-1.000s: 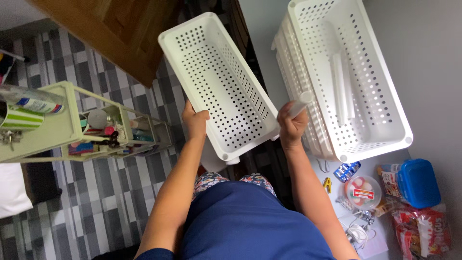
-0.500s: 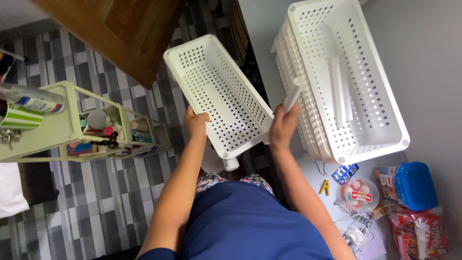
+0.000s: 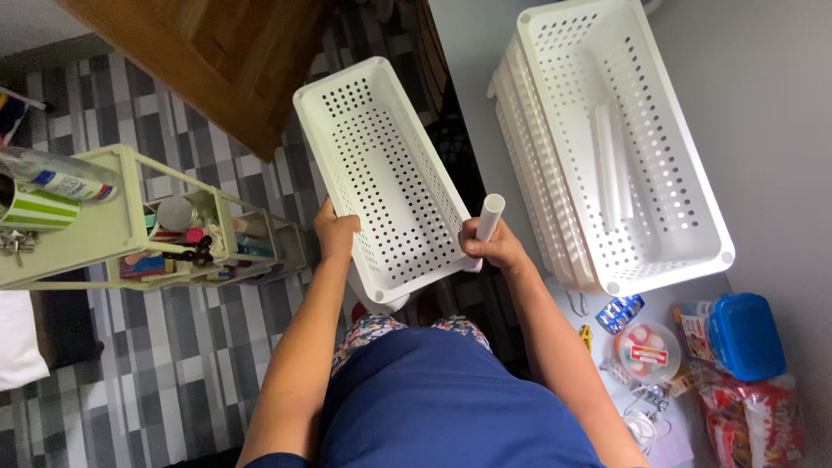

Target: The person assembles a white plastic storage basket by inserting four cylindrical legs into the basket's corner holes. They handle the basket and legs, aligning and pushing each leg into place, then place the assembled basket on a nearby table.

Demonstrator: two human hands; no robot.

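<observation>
White perforated plastic basket (image 3: 381, 173): likely light, stiff; left hand (image 3: 334, 234) clamps near-left rim, right hand (image 3: 490, 247) fisted round white plastic tube (image 3: 490, 215).

A: Tabletop (image 3: 763, 104), grey, on the right. What sits on it?

B: Stack of white perforated baskets (image 3: 624, 139), loose white tubes (image 3: 609, 165) lying in the top one. Near its front corner: blue lidded box (image 3: 741, 336), round clear tub (image 3: 647, 348), red snack bag (image 3: 758, 420), white cable (image 3: 641, 423).

A: Floor?

B: Grey checked floor (image 3: 173, 364), pale green cart (image 3: 113, 225) standing on it.
</observation>
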